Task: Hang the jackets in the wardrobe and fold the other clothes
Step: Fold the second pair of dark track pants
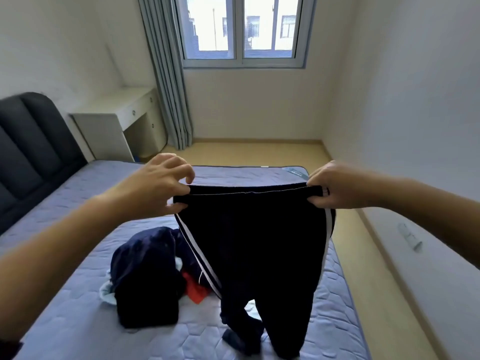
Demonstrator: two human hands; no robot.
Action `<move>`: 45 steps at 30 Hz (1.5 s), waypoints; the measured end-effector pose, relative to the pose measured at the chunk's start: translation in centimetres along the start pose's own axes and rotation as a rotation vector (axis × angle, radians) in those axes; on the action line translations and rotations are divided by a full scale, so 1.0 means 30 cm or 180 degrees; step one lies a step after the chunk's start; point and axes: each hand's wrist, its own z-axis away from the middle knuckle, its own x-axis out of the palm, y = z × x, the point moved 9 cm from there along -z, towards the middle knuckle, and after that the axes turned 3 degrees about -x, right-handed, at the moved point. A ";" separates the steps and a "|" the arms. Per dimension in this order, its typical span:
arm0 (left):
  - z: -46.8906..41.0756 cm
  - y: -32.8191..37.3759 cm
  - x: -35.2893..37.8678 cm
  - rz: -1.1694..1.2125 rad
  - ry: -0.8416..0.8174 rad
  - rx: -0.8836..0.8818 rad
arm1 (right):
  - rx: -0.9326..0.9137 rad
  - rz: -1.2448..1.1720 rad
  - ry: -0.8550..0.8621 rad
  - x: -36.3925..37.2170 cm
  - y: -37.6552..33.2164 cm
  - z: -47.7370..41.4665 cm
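Centre frame: left hand (155,185) and right hand (335,187) each pinch the waistband of dark track pants (259,245), legs trailing onto mattress (78,320).

Two hands (155,185) (335,188); one pair of trousers (254,242); one bed (337,302).

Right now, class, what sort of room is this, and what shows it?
Likely a bedroom: a bed with a headboard, a curtained window, and clothes heaped on the mattress.
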 end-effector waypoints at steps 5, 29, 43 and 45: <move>-0.083 -0.194 -0.091 0.0730 -0.0352 -0.0817 | -0.0030 -0.0259 0.0195 -0.176 0.004 -0.036; -0.345 -0.449 -0.705 0.0328 -0.0015 -0.1346 | 0.0726 -0.0082 0.0729 -0.816 0.097 -0.084; -0.355 -0.372 -0.594 0.1390 -0.0377 -0.1529 | 0.0957 0.0395 0.0245 -0.723 0.106 -0.046; -0.349 -0.369 -0.548 0.1852 -0.0528 -0.1624 | 0.0962 -0.0011 0.0449 -0.727 0.119 -0.037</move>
